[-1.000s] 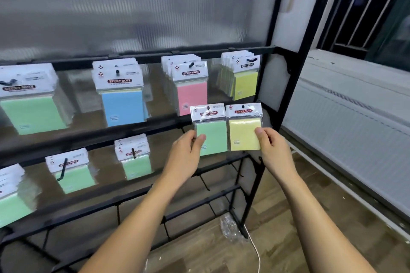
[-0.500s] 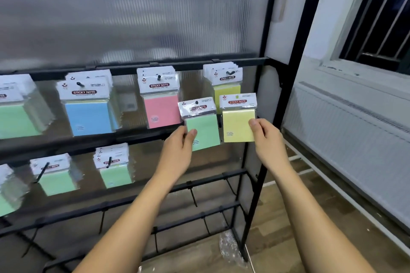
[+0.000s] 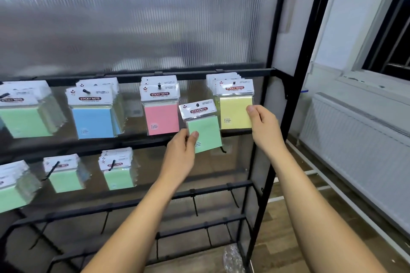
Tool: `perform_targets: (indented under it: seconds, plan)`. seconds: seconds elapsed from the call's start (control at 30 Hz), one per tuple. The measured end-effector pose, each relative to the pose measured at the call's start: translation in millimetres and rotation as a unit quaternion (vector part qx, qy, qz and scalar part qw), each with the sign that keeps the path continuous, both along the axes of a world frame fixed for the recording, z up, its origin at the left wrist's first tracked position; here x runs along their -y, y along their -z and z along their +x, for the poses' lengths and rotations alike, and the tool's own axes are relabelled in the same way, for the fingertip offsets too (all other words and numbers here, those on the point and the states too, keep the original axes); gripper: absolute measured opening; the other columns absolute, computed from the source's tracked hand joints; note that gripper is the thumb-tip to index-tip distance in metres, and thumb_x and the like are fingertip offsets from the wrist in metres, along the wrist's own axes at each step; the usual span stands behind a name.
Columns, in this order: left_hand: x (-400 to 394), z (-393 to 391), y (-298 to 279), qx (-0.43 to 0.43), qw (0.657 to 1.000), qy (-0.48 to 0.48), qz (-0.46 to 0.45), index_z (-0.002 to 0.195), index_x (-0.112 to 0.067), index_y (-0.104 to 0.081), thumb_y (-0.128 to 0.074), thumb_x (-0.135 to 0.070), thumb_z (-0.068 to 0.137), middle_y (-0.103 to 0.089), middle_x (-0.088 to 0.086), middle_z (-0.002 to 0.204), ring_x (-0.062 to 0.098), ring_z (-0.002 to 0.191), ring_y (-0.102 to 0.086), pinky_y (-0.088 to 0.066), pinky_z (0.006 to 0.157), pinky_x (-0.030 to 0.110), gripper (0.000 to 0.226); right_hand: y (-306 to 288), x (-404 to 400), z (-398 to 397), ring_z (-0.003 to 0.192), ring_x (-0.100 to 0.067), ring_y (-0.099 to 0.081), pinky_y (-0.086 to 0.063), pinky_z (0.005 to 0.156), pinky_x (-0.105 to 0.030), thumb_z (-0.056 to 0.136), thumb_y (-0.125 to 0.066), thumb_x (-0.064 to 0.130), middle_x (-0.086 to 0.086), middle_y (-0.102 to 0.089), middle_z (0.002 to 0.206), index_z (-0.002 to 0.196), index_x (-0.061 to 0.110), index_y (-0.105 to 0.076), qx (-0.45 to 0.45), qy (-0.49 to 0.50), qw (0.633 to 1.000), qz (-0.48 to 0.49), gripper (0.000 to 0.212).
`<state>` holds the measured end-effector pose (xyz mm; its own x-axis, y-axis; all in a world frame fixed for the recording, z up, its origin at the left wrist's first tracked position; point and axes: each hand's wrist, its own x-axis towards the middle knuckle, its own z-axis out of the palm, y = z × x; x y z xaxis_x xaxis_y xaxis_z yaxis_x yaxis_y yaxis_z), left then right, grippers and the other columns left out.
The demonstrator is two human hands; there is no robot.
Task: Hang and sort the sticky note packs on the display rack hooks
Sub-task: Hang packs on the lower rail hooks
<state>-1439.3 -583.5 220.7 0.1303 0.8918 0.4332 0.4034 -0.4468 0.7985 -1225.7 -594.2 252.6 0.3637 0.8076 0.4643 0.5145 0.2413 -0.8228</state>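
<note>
Bare hooks (image 3: pixel 194 203) on lower bars free; upper hooks w/ packs (image 3: pixel 160 106) crowded.

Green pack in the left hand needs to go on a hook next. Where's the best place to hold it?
Hold the green pack by its lower left corner, from below, as the left hand does now. That leaves the white header card and its hang hole clear to meet a hook.

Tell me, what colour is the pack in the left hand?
Green pack, white header, pinched by the left hand; head view.

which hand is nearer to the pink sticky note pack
Left. The left hand holds a green pack just below and right of the pink pack; the right hand is farther right, on the yellow pack.
</note>
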Motion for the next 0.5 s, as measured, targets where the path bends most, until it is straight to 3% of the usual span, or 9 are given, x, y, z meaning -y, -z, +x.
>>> perform_targets:
  seconds: [0.13,0.3,0.5]
  plan:
    - [1,-1,0,0.001,1.000,-0.006,0.004,0.068,-0.020,-0.038,-0.046,-0.025,0.104,-0.040,-0.008,0.062,0.001,0.055,-0.039,-0.028,0.051,0.020,0.037,4,-4,3,0.064,-0.007,-0.038,-0.030,0.057,-0.020,0.106,-0.043,0.032,0.003,-0.045,0.072,0.087,0.003,-0.057,-0.006,-0.004,1.000,-0.007,0.037]
    - [0,-2,2,-0.002,1.000,-0.006,0.003,0.070,-0.024,-0.041,-0.046,-0.024,0.104,-0.045,-0.011,0.066,-0.003,0.059,-0.045,-0.032,0.052,0.016,0.034,2,-13,4,0.065,-0.006,-0.041,-0.032,0.058,-0.016,0.106,-0.044,0.029,0.007,-0.046,0.070,0.081,0.014,-0.057,-0.008,-0.010,1.000,-0.009,0.032]
    - [-2,-2,3,0.000,1.000,0.005,-0.012,0.077,-0.029,-0.046,-0.045,-0.025,0.104,-0.053,-0.013,0.078,-0.004,0.068,-0.050,-0.035,0.055,0.008,0.027,6,-24,8,0.063,-0.010,-0.034,-0.027,0.056,-0.023,0.106,-0.042,0.031,0.004,-0.038,0.068,0.072,0.015,-0.044,-0.004,-0.009,0.999,-0.033,0.037]
